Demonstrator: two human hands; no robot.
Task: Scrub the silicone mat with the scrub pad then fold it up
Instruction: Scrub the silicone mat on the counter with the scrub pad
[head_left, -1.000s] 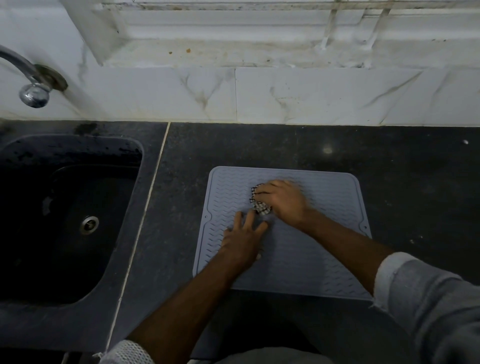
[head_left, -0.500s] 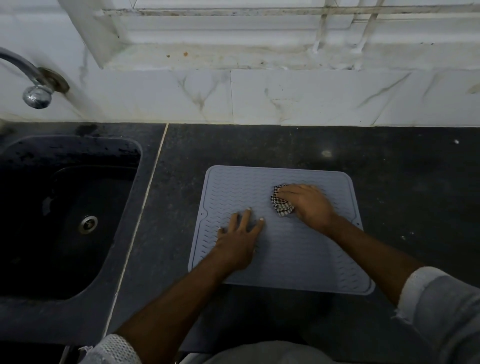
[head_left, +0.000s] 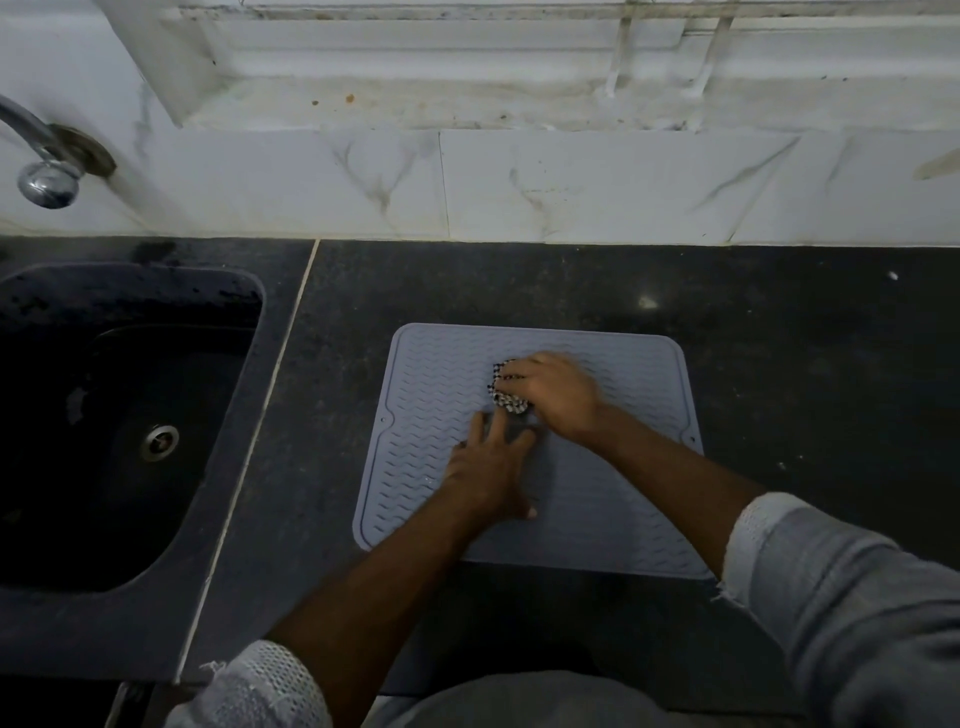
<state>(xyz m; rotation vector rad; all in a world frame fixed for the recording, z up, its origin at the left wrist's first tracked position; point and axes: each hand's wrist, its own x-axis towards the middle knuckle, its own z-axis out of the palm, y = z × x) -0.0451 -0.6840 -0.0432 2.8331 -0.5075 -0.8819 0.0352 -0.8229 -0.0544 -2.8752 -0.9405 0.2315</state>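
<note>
Grey silicone mat, chevron-ribbed with a raised rim, lay flat and unfolded on the black stone counter, right of the sink and near the counter's front edge. Scrub pad, black-and-white checked, sat on the mat's far half, left of centre, mostly covered by the right hand; that hand's fingers were curled over the pad, clamping it down against the ribs. Left hand rested palm-down on the mat just nearer than the pad, fingers straight and slightly spread, thumb out to the right. Both forearms crossed the mat's near edge; pale rolled sleeves showed at the bottom. Dark sink with a metal drain stood to the left, a chrome tap above it. White marble-look tiles backed the counter.
</note>
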